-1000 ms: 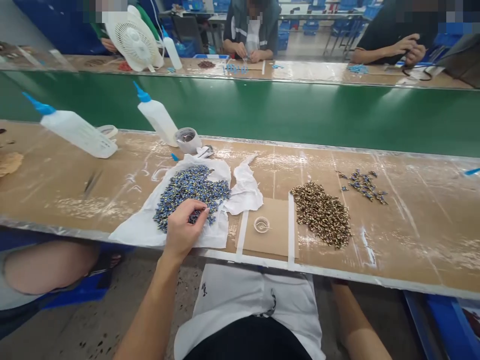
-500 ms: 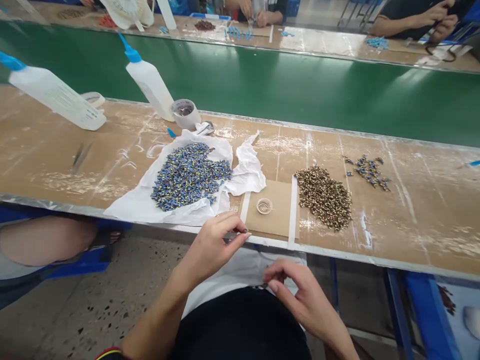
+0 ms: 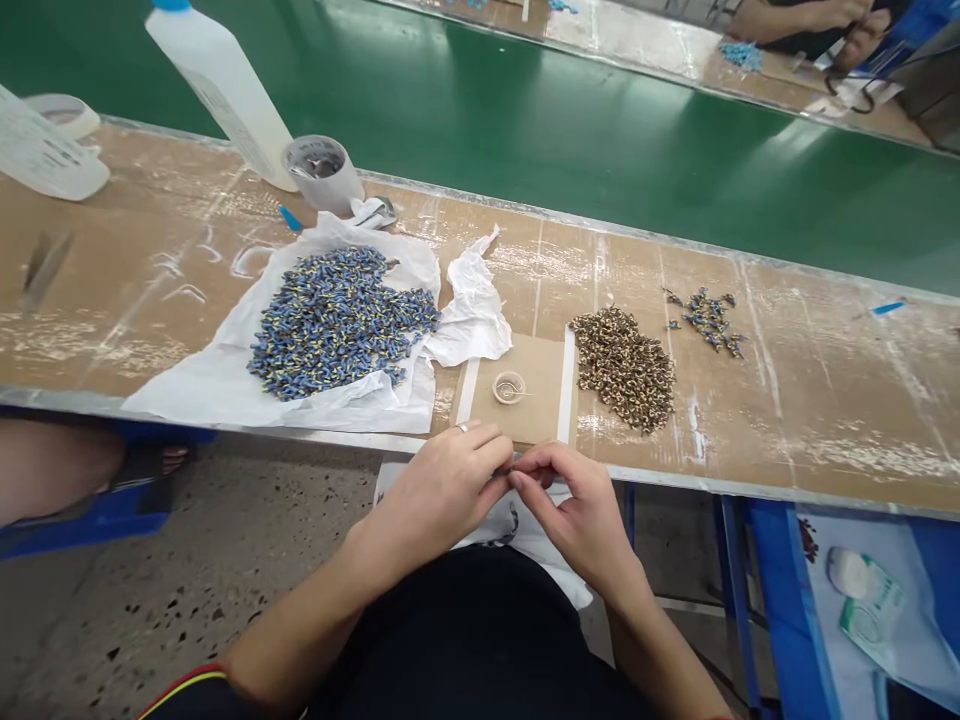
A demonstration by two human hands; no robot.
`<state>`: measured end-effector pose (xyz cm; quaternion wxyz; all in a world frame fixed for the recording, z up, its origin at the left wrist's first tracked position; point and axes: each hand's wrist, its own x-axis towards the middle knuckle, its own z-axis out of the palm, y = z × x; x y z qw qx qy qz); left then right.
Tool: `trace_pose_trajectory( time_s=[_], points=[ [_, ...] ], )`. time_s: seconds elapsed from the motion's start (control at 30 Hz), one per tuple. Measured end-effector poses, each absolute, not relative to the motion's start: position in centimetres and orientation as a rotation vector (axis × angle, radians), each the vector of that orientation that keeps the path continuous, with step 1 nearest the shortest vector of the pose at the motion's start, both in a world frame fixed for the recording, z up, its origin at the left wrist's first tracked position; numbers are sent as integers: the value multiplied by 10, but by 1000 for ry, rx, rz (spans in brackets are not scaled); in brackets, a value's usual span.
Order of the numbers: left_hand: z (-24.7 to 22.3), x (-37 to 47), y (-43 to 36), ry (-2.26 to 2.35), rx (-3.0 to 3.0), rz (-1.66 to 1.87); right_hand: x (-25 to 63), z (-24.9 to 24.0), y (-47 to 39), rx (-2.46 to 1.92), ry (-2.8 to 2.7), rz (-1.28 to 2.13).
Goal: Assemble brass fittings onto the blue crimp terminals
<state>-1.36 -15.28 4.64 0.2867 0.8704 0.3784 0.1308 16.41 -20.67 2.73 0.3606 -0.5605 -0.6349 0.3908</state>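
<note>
Head view: we had left hand (image 3: 454, 490) and right hand (image 3: 581, 515) pinched together on a tiny dark piece (image 3: 512, 470) between them, by the bench's (image 3: 817, 410) near edge, neither nearer, long axis unclear.

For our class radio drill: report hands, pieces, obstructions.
Left hand, right hand: meeting at fingertips; anything held too small to tell. Blue pieces on white paper, brown pieces heaped right. No obstruction seen.

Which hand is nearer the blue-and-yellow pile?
Left: the left hand is on the near side and right of the blue-and-yellow pile; the right hand is farther right.
</note>
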Motion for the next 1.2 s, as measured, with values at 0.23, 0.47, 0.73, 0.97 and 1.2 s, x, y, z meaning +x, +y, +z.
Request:
trace_pose_trajectory(
  time_s=[0.23,0.47,0.73,0.97,1.2],
  points=[
    [43,-15,-150,1023,2247,326,162,29,-203,-1498,-1658,1019],
    [45,-16,-147,1011,1880,570,161,29,-198,-1416,-1427,1207],
    [27,-25,-142,1052,1840,635,183,20,-184,-1574,-1510,1036],
    [3,-39,-133,1158,1791,641,229,-12,-159,-1928,-1472,451],
    [0,-39,-129,1140,1701,731,218,-10,-147,-1891,-1570,266]
  ],
)
